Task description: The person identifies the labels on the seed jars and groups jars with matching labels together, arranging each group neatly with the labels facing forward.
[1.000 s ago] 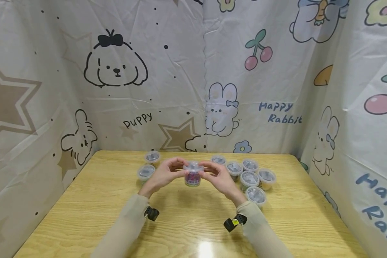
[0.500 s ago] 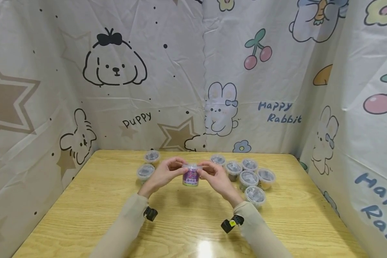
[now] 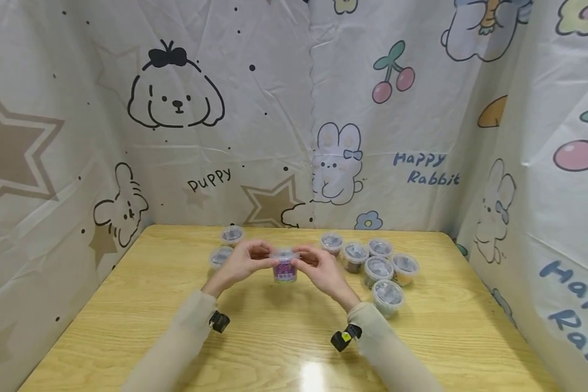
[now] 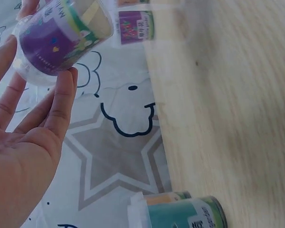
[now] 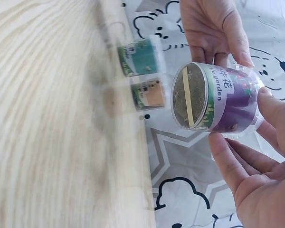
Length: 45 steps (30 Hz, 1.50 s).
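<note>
Sleeved forearms (image 3: pixel 176 340) angle inward over the wooden table (image 3: pixel 274 348), and the left hand (image 3: pixel 242 262) and right hand (image 3: pixel 322 267) pinch opposite sides of a purple-labelled cup (image 3: pixel 285 269) near its lid (image 3: pixel 284 253), thumbs on the person's side. It is held above the tabletop, long axis near vertical, lid upward and label facing the person; the right wrist view shows what the head view hides, a base with a pale strip (image 5: pixel 187 97) across it. Other lidded cups (image 3: pixel 379 270) stand on both sides, before a printed curtain (image 3: pixel 269 147).
</note>
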Each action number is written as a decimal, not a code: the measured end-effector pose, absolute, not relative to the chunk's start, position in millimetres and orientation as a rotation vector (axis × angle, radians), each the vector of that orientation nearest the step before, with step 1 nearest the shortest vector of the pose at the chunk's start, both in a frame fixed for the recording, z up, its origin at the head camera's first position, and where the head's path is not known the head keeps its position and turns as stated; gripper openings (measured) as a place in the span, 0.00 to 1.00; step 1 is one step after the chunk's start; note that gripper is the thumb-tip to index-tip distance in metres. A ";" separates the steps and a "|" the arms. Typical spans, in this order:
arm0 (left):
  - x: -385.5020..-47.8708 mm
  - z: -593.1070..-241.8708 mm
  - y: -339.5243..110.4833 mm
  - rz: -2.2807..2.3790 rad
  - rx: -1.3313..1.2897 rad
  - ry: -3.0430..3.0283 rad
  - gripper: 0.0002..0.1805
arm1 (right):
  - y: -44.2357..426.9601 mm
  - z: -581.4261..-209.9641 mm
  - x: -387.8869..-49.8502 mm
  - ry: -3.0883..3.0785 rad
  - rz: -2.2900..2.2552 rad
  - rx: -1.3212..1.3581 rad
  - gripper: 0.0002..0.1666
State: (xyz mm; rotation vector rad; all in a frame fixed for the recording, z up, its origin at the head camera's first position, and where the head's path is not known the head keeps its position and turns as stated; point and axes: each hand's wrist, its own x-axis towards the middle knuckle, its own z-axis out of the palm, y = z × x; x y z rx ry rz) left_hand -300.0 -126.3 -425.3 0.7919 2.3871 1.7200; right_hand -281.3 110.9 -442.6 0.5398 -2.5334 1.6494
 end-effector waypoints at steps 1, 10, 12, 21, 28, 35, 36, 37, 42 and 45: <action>-299.5 -426.4 -128.7 1.707 0.796 2.389 0.13 | 109.3 -444.0 -281.2 -2.538 1.639 0.558 0.18; -293.5 -432.3 -150.1 1.625 0.722 2.465 0.15 | 93.6 -451.3 -283.2 -2.535 1.624 0.732 0.16; -292.5 -432.1 -154.3 1.616 0.702 2.475 0.16 | 89.8 -451.3 -284.1 -2.533 1.614 0.747 0.15; -286.3 -432.4 -178.4 1.607 0.673 2.493 0.18 | 69.6 -451.4 -284.7 -2.550 1.591 0.796 0.15; -282.5 -435.6 -198.9 1.579 0.698 2.526 0.16 | 52.4 -454.8 -286.7 -2.579 1.580 0.876 0.13; -278.0 -433.7 -215.2 1.466 0.693 2.594 0.16 | 35.6 -459.0 -284.7 -2.548 1.572 0.951 0.13; -277.6 -433.2 -217.4 1.450 0.692 2.595 0.16 | 33.5 -459.9 -284.2 -2.548 1.574 0.961 0.13; -276.9 -432.6 -219.6 1.438 0.685 2.590 0.16 | 31.2 -461.4 -284.0 -2.545 1.582 0.969 0.13; -274.9 -433.4 -230.9 1.366 0.654 2.582 0.17 | 20.9 -468.5 -282.6 -2.550 1.553 1.027 0.13; -275.4 -434.8 -237.9 1.332 0.673 2.581 0.16 | 15.4 -470.6 -282.3 -2.573 1.515 1.057 0.13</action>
